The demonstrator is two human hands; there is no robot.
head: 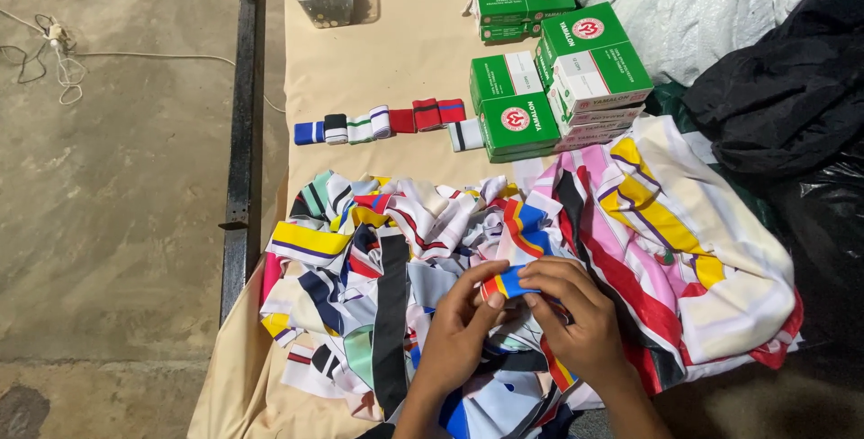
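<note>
Table point(378, 70): covered in tan paper; a dark rail point(243, 133) was seen along its left edge
Fabric pile point(630, 250): multicoloured striped cuttings were heaped at the near end
Boxes point(558, 79): green and white, stacked beyond the pile
Rolls point(378, 122): a row of small folded strips was laid left of the boxes
Left hand point(459, 331): closed on the strip point(509, 282)
Right hand point(576, 313): pinched on the same strip, held just above the pile

Both hands, the left hand point(461, 331) and the right hand point(576, 313), pinch a small striped cloth strip point(509, 282) over a pile of colourful cloth scraps point(378, 250). Green boxes point(576, 70) sit on the surface point(396, 61).
</note>
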